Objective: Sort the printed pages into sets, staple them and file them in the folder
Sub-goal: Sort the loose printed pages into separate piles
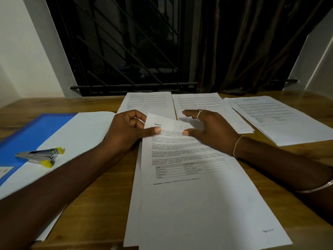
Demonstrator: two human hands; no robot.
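A printed page headed "Section 8" (pixel 191 177) lies on top of a stack right in front of me. My left hand (pixel 129 127) pinches its top left corner between thumb and curled fingers. My right hand (pixel 207 125) is spread over the top right part of the page, thumb touching the paper. Three more printed stacks lie at the back: one at centre (pixel 144 101), one right of it (pixel 203 103) and one at far right (pixel 277 116). An open blue folder (pixel 32 134) with a white sheet in it lies at left, a grey and yellow stapler (pixel 41 156) on top.
The wooden table (pixel 100 204) reaches to a dark barred window (pixel 126 51) and a brown curtain (pixel 252 51) behind it. A small paper slip (pixel 4 171) lies at the folder's left edge.
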